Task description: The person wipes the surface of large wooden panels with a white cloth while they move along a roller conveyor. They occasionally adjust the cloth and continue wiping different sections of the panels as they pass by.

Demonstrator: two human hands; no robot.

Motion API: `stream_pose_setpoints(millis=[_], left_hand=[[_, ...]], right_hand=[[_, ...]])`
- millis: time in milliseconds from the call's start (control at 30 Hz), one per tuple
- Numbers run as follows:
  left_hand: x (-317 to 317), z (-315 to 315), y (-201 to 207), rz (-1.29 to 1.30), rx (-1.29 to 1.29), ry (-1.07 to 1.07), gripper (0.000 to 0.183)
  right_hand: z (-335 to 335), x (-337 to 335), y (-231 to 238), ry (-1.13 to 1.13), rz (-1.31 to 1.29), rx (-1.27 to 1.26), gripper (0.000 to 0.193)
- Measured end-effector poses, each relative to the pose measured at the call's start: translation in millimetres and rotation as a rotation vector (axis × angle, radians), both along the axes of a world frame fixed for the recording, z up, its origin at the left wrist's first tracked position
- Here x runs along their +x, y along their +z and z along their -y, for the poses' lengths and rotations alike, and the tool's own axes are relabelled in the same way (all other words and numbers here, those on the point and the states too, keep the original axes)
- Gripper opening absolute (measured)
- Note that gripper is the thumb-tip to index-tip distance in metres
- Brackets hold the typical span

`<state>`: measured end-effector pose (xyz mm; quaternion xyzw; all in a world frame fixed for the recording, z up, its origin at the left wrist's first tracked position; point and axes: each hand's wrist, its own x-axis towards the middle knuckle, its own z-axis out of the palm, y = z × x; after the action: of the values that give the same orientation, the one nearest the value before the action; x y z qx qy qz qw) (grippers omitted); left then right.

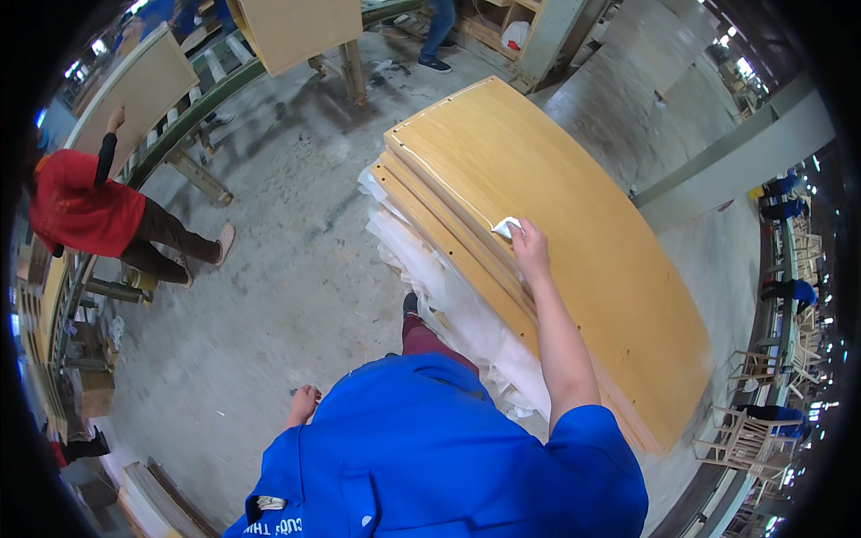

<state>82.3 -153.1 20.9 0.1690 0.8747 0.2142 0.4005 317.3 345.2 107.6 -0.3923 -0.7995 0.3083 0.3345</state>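
Observation:
My right hand [531,248] is closed round a small white glue bottle [506,228], mostly hidden by the fingers. Its narrow tip points down at the left edge of a light-brown wooden panel [574,197]. A thin white line of glue [439,175] runs along that edge from the far corner to the tip. The panel lies on top of a stack of similar panels [448,238], with dark holes along their edges. My left hand [307,403] hangs low at my left side, away from the stack, with its fingers curled and nothing visible in them.
White wrapping sheet [430,269] sticks out from the stack's left side, beside my leg. A grey column [735,157] stands to the right. At the left, a person in a red shirt [90,202] works at a roller conveyor [193,117]. Wooden chairs [749,435] line the far right.

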Motion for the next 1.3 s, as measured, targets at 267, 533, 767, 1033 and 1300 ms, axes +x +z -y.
stream_pose_setpoints(millis=[267,533,767,1033,1300], left_hand=[[16,15,0,-0.103,-0.161,-0.171,0.032],[28,11,-25,0.006,-0.084,-0.111,0.032],[38,-46,-13,0.05,-0.085,-0.241,0.031],[51,-109,-25,0.161,0.059,-0.374,0.031],[78,-119,-27,0.104,0.002,-0.516,0.031]], right_hand=[[5,0,1,0.006,-0.007,0.119,0.019],[21,56,5,-0.072,0.041,0.011,0.02],[52,138,7,-0.16,0.064,0.016,0.021],[88,213,13,-0.305,0.127,-0.094,0.021],[101,235,25,-0.345,0.072,-0.136,0.017]])
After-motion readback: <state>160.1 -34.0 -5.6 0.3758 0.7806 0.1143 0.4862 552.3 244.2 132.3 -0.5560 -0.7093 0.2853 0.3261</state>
